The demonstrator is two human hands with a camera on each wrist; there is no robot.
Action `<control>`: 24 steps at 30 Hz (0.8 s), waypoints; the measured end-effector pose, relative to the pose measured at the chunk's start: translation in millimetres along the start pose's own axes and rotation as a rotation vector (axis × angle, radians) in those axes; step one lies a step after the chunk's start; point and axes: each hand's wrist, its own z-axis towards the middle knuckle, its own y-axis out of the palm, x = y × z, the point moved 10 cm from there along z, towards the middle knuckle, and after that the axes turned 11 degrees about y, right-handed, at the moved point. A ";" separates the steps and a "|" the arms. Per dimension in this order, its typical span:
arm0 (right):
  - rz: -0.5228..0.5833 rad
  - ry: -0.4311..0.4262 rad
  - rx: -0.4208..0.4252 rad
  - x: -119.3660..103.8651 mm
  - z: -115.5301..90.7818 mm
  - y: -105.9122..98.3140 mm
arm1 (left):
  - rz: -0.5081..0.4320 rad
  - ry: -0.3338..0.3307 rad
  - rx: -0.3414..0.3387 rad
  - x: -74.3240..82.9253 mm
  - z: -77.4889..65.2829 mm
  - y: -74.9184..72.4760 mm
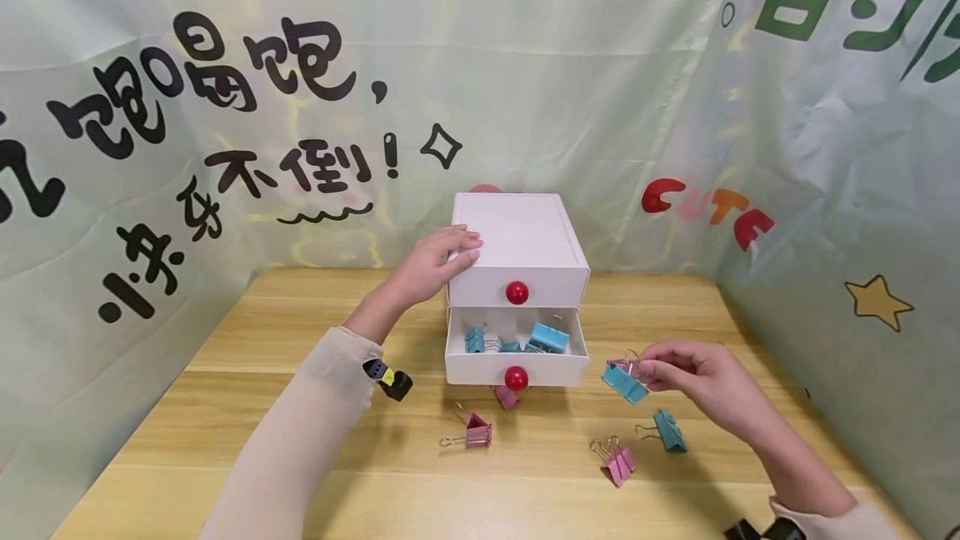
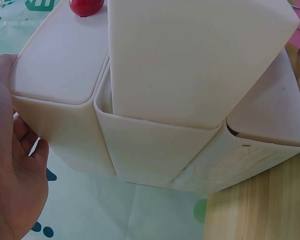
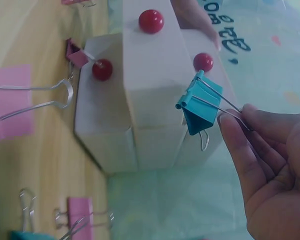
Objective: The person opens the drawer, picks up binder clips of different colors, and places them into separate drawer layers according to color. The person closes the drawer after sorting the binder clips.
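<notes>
A white drawer box [image 1: 517, 227] with red knobs stands at the back of the table, its middle drawer [image 1: 480, 369] pulled out. Several blue binder clips [image 1: 550, 337] lie inside that drawer. My left hand [image 1: 438, 261] rests on the top left edge of the box, fingers laid over it. To the right of the drawer, my right hand [image 1: 697, 377] pinches a blue binder clip [image 1: 626, 383] by a wire handle, held above the table. In the right wrist view, thumb and fingertips grip that handle while the clip's body [image 3: 202, 107] hangs beyond them.
On the wooden table [image 1: 405, 490] a pink binder clip [image 1: 477, 430] lies front left of the box, another pink clip [image 1: 507, 396] just under the drawer's front. A third pink clip [image 1: 618, 465] and a teal clip [image 1: 669, 430] lie below my right hand. Printed cloth [image 1: 405, 40] hangs behind.
</notes>
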 end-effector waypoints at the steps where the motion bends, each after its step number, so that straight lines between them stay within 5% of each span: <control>1: -0.007 -0.001 -0.002 -4.0 2.3 0.9 | -0.001 -0.001 0.000 0.0 -0.1 -0.1; 14: -0.011 0.067 -0.037 -34.2 38.8 13.0 | -0.005 -0.008 -0.003 -0.7 0.2 -0.7; 24: 0.127 0.148 -0.107 -41.1 70.1 40.4 | -0.010 -0.007 0.000 0.1 -0.8 0.1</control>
